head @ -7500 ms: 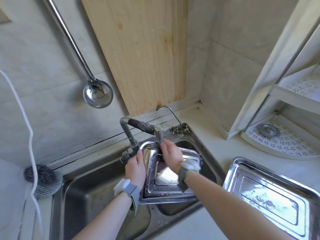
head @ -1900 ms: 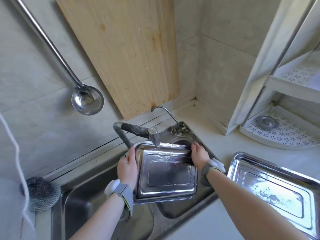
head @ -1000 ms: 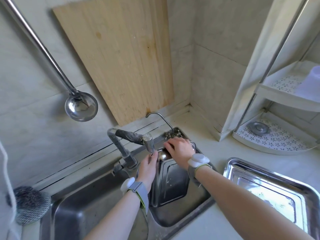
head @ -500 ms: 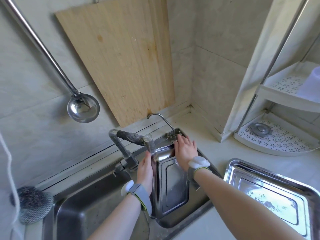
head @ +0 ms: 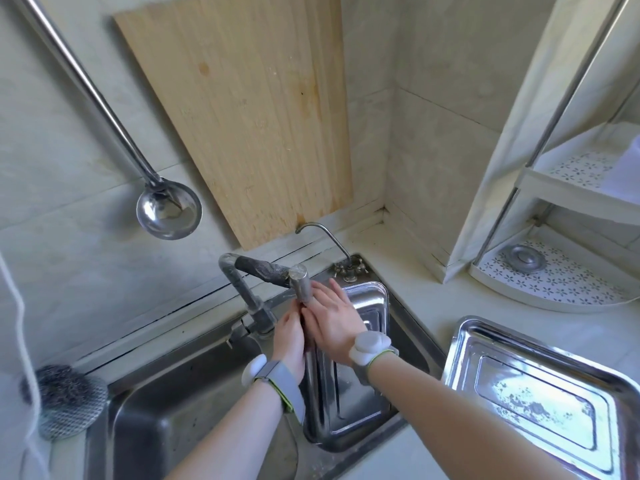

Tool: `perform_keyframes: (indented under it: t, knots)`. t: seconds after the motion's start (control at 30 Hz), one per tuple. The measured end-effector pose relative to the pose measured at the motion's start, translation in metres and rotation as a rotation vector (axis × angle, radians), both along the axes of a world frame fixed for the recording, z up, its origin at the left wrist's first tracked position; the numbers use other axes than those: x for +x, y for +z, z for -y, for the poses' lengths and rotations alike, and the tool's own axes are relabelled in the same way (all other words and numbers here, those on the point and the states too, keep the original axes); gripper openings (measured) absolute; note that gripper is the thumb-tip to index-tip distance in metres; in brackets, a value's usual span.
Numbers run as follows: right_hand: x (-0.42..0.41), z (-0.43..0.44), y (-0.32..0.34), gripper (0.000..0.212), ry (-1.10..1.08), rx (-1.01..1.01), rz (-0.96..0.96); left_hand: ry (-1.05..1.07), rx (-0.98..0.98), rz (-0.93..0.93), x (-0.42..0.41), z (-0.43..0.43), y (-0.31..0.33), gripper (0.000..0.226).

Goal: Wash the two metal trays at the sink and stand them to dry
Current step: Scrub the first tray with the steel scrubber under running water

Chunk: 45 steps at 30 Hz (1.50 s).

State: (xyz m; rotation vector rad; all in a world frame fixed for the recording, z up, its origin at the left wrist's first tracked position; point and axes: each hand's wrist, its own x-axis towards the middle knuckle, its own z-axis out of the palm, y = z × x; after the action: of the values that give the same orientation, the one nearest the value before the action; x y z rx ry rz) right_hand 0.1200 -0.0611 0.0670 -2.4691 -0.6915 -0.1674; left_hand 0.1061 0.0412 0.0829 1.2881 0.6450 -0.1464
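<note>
Head view: the metal tray, flat under the tap before, now stands on edge in the right basin, our right hand laying straight fingers on it, our left hand at its rim with grip unclear, so we judge rinsing nearly done.

home kitchen: steel double sink, ladle and wooden cutting board on tiled wall.

First tray stands on edge in the right basin of the sink, under the faucet. Second tray lies flat on the worktop, right of the sink. Board stands against the wall behind; ladle hangs left of it.
</note>
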Motion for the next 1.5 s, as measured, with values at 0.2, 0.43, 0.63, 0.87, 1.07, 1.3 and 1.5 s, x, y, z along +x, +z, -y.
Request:
perform_keyframes:
  t: [0.2, 0.43, 0.63, 0.87, 1.07, 1.3, 1.5]
  knots:
    - [0.036, 0.057, -0.013, 0.036, -0.694, 0.56, -0.576, 0.159, -0.126, -0.036, -0.002, -0.028, -0.002, 0.034]
    - [0.037, 0.06, 0.002, 0.049, -0.722, 0.637, -0.614, -0.205, 0.533, 0.025, 0.003, -0.052, 0.001, 0.034]
    - [0.036, 0.007, 0.024, 0.042, -0.476, 0.337, -0.504, -0.366, 0.966, 0.193, 0.01, -0.032, 0.01, 0.051]
    - [0.023, 0.059, -0.017, 0.032, -0.563, 0.226, -0.487, -0.108, 0.831, 0.161, 0.003, -0.042, 0.012, 0.057]
    - [0.022, -0.004, 0.009, 0.037, -0.257, 0.29, -0.357, -0.143, 0.818, 0.143, 0.004, -0.027, 0.008, 0.053]
    - [0.017, 0.072, -0.036, 0.033, -0.676, 0.092, -0.684, -0.067, 0.758, 0.143, -0.002, -0.05, 0.005, 0.055]
    - [0.019, 0.01, 0.0, 0.036, -0.337, 0.243, -0.367, -0.06, 0.774, 0.09, 0.001, -0.041, 0.001, 0.057]
